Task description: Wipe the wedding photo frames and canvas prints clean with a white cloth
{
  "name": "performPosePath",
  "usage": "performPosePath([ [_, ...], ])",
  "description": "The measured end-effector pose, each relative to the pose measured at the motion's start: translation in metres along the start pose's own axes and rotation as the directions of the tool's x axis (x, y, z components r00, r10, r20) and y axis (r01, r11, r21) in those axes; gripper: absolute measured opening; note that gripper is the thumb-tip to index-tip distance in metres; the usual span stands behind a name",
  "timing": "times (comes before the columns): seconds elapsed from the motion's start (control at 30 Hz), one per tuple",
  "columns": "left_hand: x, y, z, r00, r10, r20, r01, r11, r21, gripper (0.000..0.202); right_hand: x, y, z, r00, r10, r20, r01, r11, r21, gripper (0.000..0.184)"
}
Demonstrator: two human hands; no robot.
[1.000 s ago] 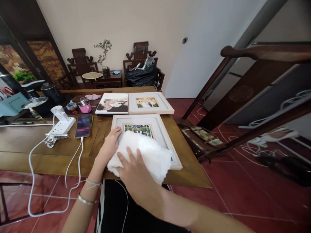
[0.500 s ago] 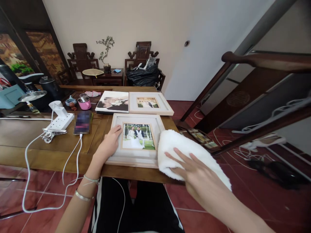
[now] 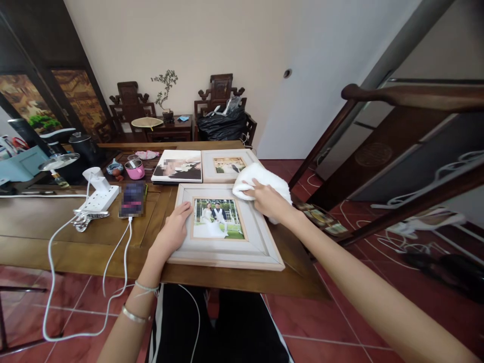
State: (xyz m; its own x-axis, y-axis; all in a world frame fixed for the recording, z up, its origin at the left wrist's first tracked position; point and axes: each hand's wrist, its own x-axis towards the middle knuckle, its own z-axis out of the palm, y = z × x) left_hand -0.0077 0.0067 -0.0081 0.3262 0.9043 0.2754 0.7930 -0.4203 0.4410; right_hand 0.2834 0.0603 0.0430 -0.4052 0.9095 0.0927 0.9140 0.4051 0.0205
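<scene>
A picture frame (image 3: 223, 257) with a pale mat and a wedding photo (image 3: 217, 219) lies flat at the table's front edge. My left hand (image 3: 174, 229) holds its left side, fingers over the rim and the thumb out of sight. Bunched under the fingers of my right hand (image 3: 266, 199) is a white cloth (image 3: 270, 176), pressed on the frame's far right corner. The cloth also overlaps a second picture frame (image 3: 206, 165) lying just behind. To the left of that one sits a flat photo panel or album (image 3: 170, 174).
On the left of the wooden table (image 3: 34, 224) are a phone (image 3: 132, 199), a white power strip (image 3: 100, 199) with trailing cables, a pink cup (image 3: 135, 169) and a glass lid (image 3: 58, 161). A dark wooden chair (image 3: 408, 101) stands at the right.
My right hand has moved the cloth from the frame's near right side up to its far right corner, uncovering the right edge. My left hand keeps its place on the frame.
</scene>
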Motion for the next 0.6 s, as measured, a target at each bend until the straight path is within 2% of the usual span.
performPosePath([
  [0.1,0.0,0.002,0.0,1.0,-0.01,-0.004,0.01,1.0,0.005,0.056,-0.028,-0.009,-0.004,0.996,-0.065,0.067,0.065,0.998,-0.004,0.068],
  [0.3,0.001,0.002,0.002,0.999,-0.032,0.001,0.032,0.999,0.003,0.054,-0.139,-0.043,-0.019,0.97,-0.161,0.184,0.141,0.983,0.115,0.067],
  [0.37,0.001,0.001,0.003,1.0,-0.028,0.001,0.028,1.0,-0.004,0.055,-0.164,-0.052,-0.023,0.954,-0.222,0.201,0.186,0.965,0.183,0.07],
  [0.47,0.0,-0.001,0.002,1.0,-0.008,0.003,0.008,1.0,-0.006,0.058,-0.165,-0.061,-0.024,0.948,-0.247,0.2,0.202,0.954,0.22,0.074],
  [0.53,0.0,-0.001,0.002,1.0,0.004,0.009,-0.004,1.0,-0.003,0.06,-0.141,-0.061,-0.02,0.966,-0.198,0.166,0.166,0.967,0.191,0.076],
  [0.6,0.0,-0.002,0.001,1.0,0.007,0.016,-0.008,1.0,0.006,0.06,-0.105,-0.056,-0.014,0.985,-0.134,0.11,0.117,0.982,0.147,0.076],
])
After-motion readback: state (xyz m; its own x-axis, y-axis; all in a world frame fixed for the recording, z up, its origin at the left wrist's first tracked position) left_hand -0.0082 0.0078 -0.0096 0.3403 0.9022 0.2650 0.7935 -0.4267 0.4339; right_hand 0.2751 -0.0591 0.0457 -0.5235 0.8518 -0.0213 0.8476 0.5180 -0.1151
